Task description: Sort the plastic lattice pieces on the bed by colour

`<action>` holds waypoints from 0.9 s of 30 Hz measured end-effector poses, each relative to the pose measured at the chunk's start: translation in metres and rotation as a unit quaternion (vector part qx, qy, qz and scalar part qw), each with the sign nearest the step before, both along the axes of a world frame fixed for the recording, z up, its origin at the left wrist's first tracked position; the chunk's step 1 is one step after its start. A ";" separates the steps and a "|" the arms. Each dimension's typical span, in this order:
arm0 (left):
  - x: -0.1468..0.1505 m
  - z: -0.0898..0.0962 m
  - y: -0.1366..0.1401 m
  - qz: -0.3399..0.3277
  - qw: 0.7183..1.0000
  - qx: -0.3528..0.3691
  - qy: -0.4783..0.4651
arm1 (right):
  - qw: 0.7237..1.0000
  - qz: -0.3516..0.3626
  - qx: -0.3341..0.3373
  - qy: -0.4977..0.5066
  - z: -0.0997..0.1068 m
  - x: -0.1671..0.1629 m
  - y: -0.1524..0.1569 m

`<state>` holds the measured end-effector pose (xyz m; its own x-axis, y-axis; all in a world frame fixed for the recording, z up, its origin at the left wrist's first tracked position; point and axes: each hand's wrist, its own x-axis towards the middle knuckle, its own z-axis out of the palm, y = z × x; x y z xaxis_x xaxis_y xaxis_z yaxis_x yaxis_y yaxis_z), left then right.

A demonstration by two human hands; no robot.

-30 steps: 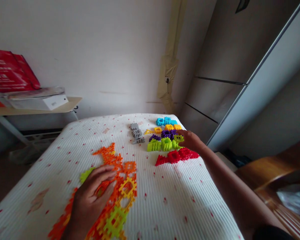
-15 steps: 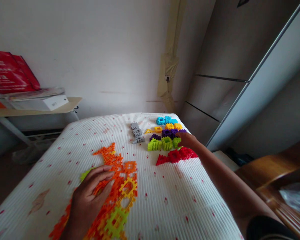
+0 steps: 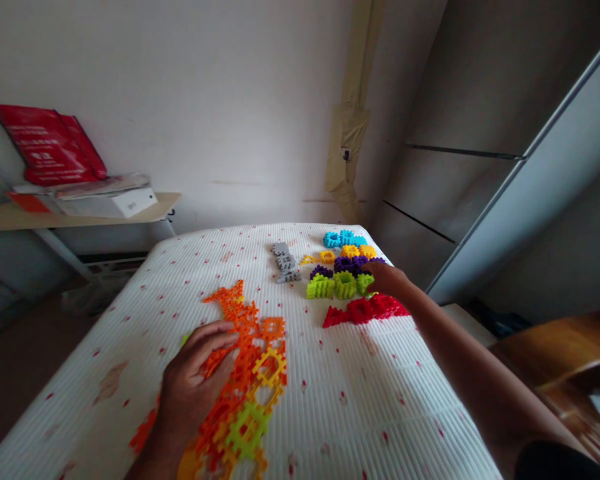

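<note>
My left hand [image 3: 197, 377] hovers over or rests on a pile of flat orange interlocking building pieces [image 3: 245, 353]; I cannot tell whether it touches them. Its fingers are loosely curved, with the thumb apart and nothing visible between them. A yellow piece [image 3: 270, 368] and a lime-green piece [image 3: 247, 430] lie on the pile's right side. At the far right, my right hand [image 3: 386, 279] has its fingers closed at a lime-green interlocking block [image 3: 365, 284], the last in a row of green blocks [image 3: 345, 285]. The fingertips are partly hidden.
Purple blocks [image 3: 343, 264], yellow blocks [image 3: 351, 251], blue blocks [image 3: 347, 237] and grey pieces [image 3: 284, 262] stand behind the green row. Red pieces [image 3: 363, 309] lie in front. All sit on a ribbed white bedspread [image 3: 340, 413]. A wardrobe [image 3: 460, 120] rises beyond the right edge.
The whole view has shifted, so everything appears slightly farther right. Both hands keep nearly the same places relative to the pieces.
</note>
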<state>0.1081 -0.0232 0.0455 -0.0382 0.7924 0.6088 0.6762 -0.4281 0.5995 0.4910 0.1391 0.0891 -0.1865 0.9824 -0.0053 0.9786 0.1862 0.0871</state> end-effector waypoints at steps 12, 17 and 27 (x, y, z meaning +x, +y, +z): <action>-0.076 -0.008 0.006 0.294 0.936 -0.191 0.009 | 0.925 0.272 0.166 0.208 -0.010 -0.085 -0.095; -0.062 -0.018 0.014 0.249 0.934 -0.249 0.062 | 0.897 0.383 0.116 0.185 -0.051 -0.117 -0.123; -0.053 -0.013 0.011 0.231 0.908 -0.307 0.166 | 0.894 0.396 0.105 0.183 -0.080 -0.121 -0.124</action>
